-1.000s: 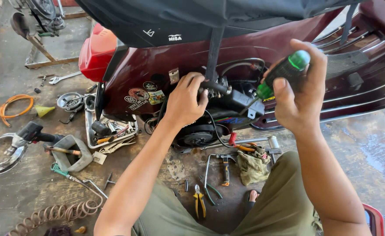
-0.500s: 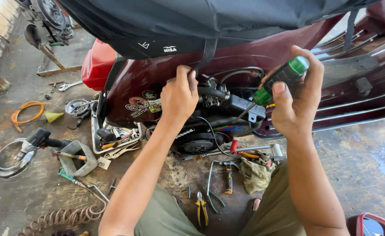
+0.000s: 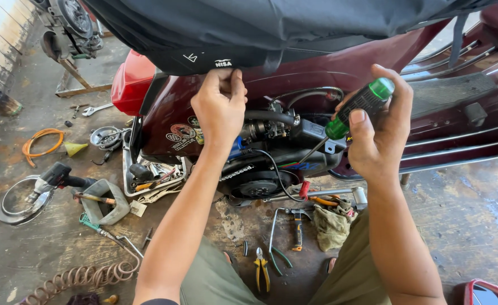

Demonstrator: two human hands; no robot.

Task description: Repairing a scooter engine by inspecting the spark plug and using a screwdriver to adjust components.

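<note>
Our left hand (image 3: pixel 221 107) pinches the black cover (image 3: pixel 271 34) up so we can see the engine (image 3: pixel 271 141). Our right hand (image 3: pixel 379 130) grips the green screwdriver (image 3: pixel 359 107), tip pointing in there.

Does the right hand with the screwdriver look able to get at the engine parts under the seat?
Probably yes: the right hand holds the green-handled screwdriver with its shaft angled into the exposed engine, while the left hand grips the black seat edge above it.

The left hand (image 3: pixel 219 107) pinches the edge of the dark seat cover (image 3: pixel 271 28) above the maroon scooter (image 3: pixel 373 56). The right hand (image 3: pixel 379 135) grips a green-handled screwdriver (image 3: pixel 359 107) (shaft angled toward the engine (image 3: pixel 271 141)). Yellow-handled pliers (image 3: pixel 261 270) lie on the floor.
</note>
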